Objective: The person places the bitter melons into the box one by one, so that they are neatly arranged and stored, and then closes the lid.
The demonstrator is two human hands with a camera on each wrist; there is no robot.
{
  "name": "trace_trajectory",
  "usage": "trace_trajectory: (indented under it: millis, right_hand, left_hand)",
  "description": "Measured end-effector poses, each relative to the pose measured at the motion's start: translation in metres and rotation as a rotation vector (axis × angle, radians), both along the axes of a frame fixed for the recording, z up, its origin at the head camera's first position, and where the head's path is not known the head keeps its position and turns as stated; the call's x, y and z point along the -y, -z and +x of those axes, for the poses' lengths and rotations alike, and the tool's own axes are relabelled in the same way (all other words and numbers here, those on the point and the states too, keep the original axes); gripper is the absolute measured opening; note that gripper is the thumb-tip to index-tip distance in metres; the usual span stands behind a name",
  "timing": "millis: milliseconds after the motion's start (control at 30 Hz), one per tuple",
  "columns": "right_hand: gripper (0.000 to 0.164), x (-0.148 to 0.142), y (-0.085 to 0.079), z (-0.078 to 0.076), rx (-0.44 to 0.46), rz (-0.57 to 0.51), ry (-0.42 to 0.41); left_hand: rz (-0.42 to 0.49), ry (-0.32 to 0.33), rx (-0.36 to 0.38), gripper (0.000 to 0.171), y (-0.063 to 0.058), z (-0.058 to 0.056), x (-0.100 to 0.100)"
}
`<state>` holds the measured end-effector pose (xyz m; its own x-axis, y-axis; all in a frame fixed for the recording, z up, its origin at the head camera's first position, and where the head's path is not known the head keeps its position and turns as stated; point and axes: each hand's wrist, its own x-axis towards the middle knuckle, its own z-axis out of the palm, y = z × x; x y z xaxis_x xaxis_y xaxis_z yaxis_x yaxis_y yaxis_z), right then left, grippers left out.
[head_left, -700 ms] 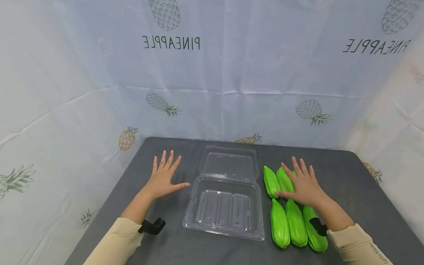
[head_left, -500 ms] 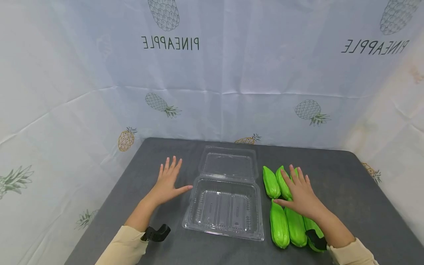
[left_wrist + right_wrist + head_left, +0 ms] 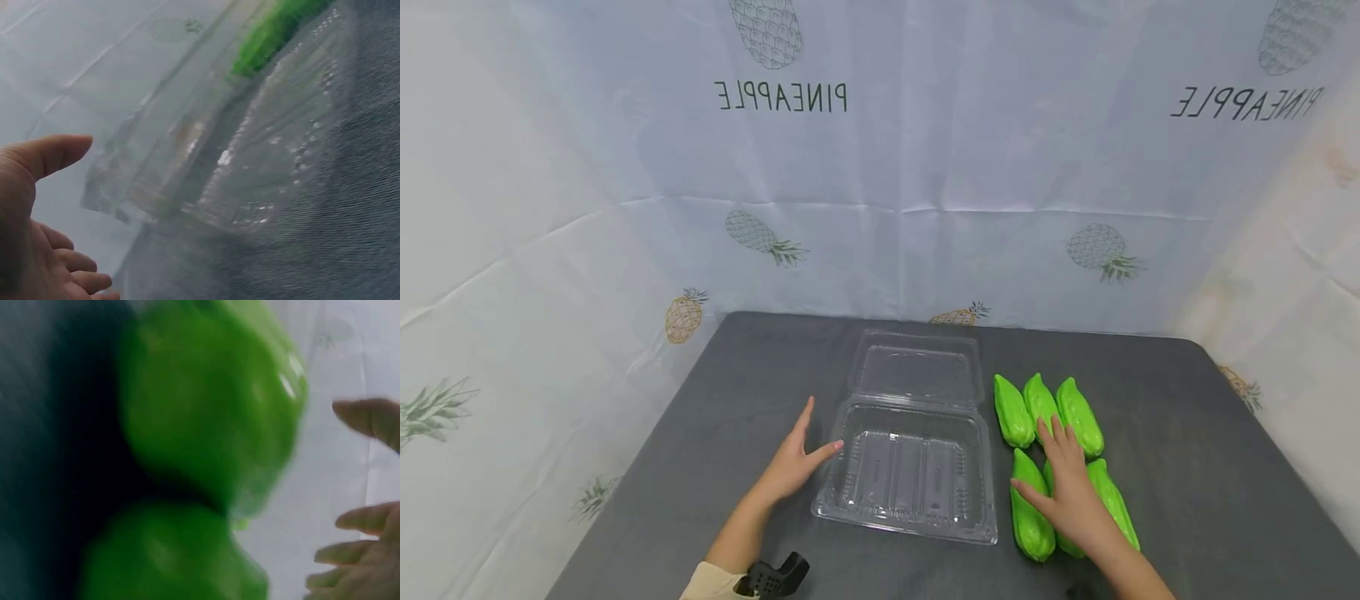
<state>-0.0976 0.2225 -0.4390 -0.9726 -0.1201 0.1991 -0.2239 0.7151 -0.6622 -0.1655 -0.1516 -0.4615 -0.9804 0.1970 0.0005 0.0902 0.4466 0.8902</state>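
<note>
A clear plastic clamshell container (image 3: 906, 467) lies open on the grey table (image 3: 760, 358), its lid (image 3: 917, 371) folded back. Left of its tray is my left hand (image 3: 793, 465), thumb spread toward the near rim; the left wrist view shows its loosely extended fingers holding nothing. Several bright green, tapered, ridged vegetables (image 3: 1032, 521) lie in two rows right of the container. Over the front row hovers my right hand (image 3: 1070, 493), thumb and fingers spread, partly hiding the middle vegetable. Blurred in the right wrist view, two vegetables (image 3: 212, 394) appear apart from the fingers.
A pineapple-print cloth (image 3: 1000, 167) hangs behind and along both sides of the table. The back row of vegetables (image 3: 1081, 417) lies beyond the right hand. A black wrist strap mount (image 3: 775, 577) is on the left wrist.
Both hands have drawn back toward the person. The left has also moved right toward the container; the right has shifted from the back row to over the front row. Container and vegetables stay put.
</note>
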Motion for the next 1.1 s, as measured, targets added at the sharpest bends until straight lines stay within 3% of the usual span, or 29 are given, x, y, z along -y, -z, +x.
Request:
trace_trajectory:
  millis: [133,367,667,933,1100]
  right_hand:
    - [0.085,0.007,0.01,0.006,-0.053,-0.004,0.035]
    - [0.079,0.016,0.016,0.018,-0.009,-0.079,0.082]
    - [0.07,0.025,0.025,0.025,0.048,-0.118,0.116]
    - [0.064,0.03,0.034,0.027,-0.068,-0.149,0.101]
    - [0.064,0.033,0.038,0.027,-0.065,-0.13,0.107]
  left_hand:
    - [0.161,0.009,0.053,0.086,0.009,0.005,-0.003]
    - [0.365,0.024,0.136,0.078,0.018,0.013,-0.006]
    - [0.372,0.056,0.177,0.074,0.022,0.024,-0.015]
    - [0.38,0.051,0.16,0.068,0.025,0.029,-0.019]
    - [0.375,0.032,0.156,0.066,0.024,0.033,-0.019]
